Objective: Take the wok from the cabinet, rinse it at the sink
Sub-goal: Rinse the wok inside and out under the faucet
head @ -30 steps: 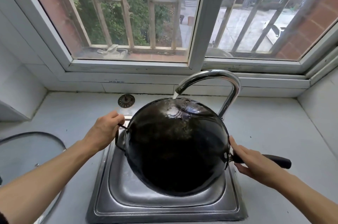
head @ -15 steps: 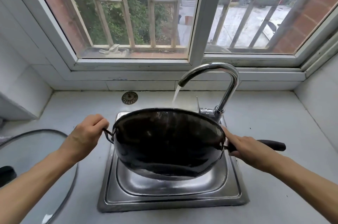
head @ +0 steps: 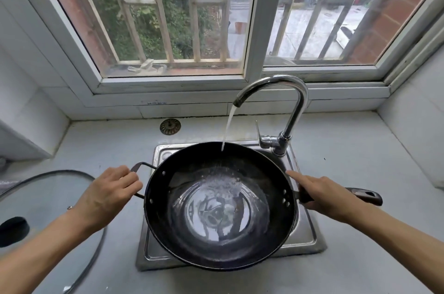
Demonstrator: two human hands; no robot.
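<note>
The grey countertop (head: 360,173) is running wide and bare to the right of the steel sink (head: 310,233). The black wok (head: 216,245) is sitting mouth-up over the sink, covering nearly all of the basin. A glass lid (head: 48,197) is lying at the left, cut off by the frame edge. The left hand (head: 108,195) is gripping the wok's loop handle; the right hand (head: 322,195) is clasping its long handle. The faucet (head: 295,106) is pouring water into the wok. A strainer plug (head: 169,126) is resting near the wall. Faint writing below the window is too small to read.
</note>
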